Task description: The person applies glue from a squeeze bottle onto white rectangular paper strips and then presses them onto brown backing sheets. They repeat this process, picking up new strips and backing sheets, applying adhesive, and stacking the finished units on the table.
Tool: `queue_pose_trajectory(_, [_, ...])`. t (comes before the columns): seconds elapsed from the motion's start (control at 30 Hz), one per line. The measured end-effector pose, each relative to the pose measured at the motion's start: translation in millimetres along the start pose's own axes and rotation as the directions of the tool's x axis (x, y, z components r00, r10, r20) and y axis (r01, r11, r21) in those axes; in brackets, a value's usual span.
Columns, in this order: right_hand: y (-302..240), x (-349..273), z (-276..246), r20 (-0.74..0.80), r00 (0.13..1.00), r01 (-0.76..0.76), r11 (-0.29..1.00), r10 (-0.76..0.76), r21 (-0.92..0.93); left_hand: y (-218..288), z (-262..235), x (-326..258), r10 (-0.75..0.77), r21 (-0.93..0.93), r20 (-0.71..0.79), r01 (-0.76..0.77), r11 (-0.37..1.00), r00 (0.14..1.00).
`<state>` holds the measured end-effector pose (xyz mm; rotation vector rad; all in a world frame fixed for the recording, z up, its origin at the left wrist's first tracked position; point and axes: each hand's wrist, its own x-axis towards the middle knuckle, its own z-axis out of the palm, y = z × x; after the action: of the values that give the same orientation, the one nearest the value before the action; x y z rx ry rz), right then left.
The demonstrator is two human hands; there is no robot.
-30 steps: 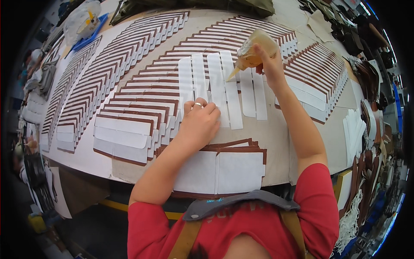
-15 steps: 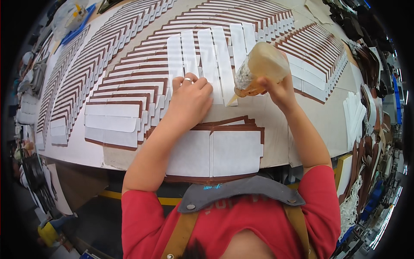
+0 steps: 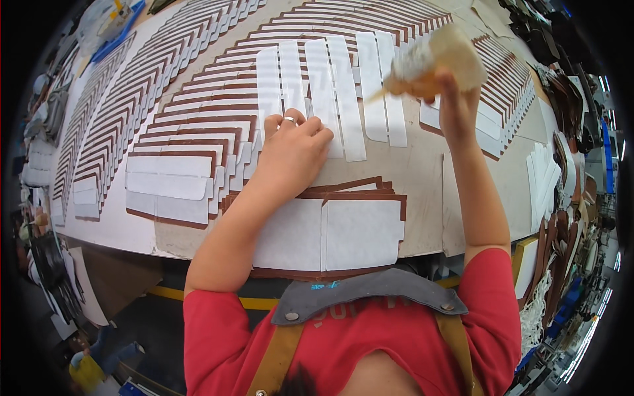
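Note:
My right hand (image 3: 457, 109) grips a cloudy, half-see-through squeeze bottle (image 3: 439, 63), tilted with its thin nozzle pointing down and left. The bottle is slightly blurred, and the nozzle tip hangs at the right pair of white strips (image 3: 374, 115). My left hand (image 3: 295, 152), a ring on one finger, is bent over the lower ends of the left pair of white strips (image 3: 269, 82) and holds them down; its fingertips are partly hidden. Between these lies a middle pair of white strips (image 3: 338, 99). Close to my body is a stack of brown-edged pieces with white panels (image 3: 363, 228).
Long overlapping rows of brown-edged white pieces (image 3: 168, 175) cover much of the table (image 3: 422, 198), with another row (image 3: 489, 129) at the right. Loose white strips (image 3: 543, 171) lie by the right edge. A blue tray (image 3: 119, 33) stands far left. Hanging brown material (image 3: 555, 244) crowds the right side.
My right hand has carried the bottle up and to the right, its nozzle leaving the lower end of the middle strips. My left hand has barely moved.

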<state>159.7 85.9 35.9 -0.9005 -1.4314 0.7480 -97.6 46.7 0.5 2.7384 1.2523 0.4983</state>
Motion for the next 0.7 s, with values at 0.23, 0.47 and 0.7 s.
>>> queue_pose_trajectory(0.23, [65.1, 75.7, 29.6, -0.151, 0.985, 0.082, 0.996, -0.088, -0.045, -0.5, -2.4, -0.3, -0.005, -0.024, 0.025, 0.006, 1.0, 1.0])
queue_pose_trajectory(0.47, [83.3, 91.4, 51.3, -0.154, 0.962, 0.237, 0.969, -0.224, 0.074, -1.0, -2.1, -0.5, -0.011, -0.03, 0.023, 0.012, 0.999, 1.0])
queue_pose_trajectory(0.7, [85.9, 96.3, 29.6, -0.165, 0.982, 0.082, 0.996, -0.087, -0.035, 0.1, -2.1, -1.5, -0.01, -0.05, -0.004, 0.009, 0.999, 1.0])
